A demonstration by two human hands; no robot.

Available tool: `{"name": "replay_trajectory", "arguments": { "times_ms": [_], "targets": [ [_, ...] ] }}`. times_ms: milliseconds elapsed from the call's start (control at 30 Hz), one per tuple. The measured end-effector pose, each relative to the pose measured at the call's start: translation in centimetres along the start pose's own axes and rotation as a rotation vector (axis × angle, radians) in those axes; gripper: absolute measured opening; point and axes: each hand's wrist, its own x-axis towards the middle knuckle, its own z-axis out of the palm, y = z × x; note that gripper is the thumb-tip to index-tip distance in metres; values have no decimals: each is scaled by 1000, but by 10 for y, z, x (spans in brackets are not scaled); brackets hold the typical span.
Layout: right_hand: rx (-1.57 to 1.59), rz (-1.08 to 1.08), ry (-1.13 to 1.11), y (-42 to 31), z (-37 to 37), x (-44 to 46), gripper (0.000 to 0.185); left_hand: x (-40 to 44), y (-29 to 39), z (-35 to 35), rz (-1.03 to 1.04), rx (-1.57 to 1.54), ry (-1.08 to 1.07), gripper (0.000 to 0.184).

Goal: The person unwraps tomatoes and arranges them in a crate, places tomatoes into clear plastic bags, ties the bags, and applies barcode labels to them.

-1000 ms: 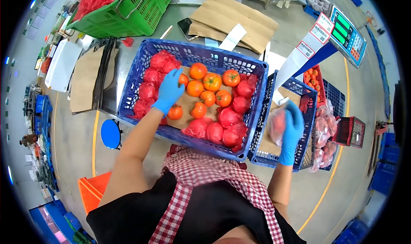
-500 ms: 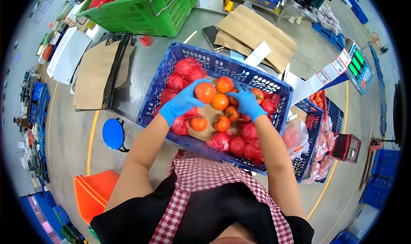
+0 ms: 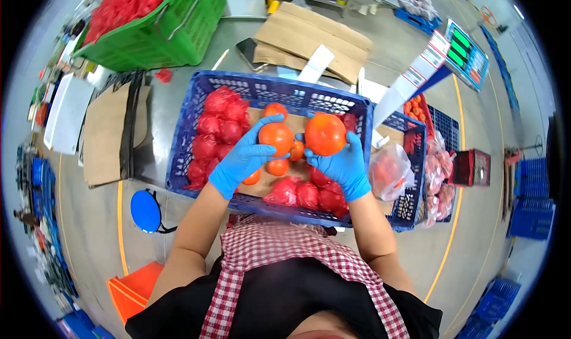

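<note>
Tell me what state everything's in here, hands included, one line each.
Left hand: gloved, gripping a tomato
Right hand: gloved, gripping a larger-looking tomato
Blue crate: open-topped, partly filled
Green crate: open-topped, heaped full
Scale display: lit green
Phone: lying flat, screen dark
Brown sheets: stacked flat
Clear bag: filled

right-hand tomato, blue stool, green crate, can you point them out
right-hand tomato [image 3: 325, 135]: head view, middle of its skin
blue stool [image 3: 145, 211]: head view, middle of the round seat
green crate [image 3: 143, 44]: head view, its side wall
</note>
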Motion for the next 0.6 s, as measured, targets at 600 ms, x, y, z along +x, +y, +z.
{"name": "replay_trajectory", "arguments": {
  "times_ms": [600],
  "targets": [
    [-559, -891, 453, -55, -17, -132, 65, 76, -68, 150, 322, 1241, -99, 66]
  ]
}}
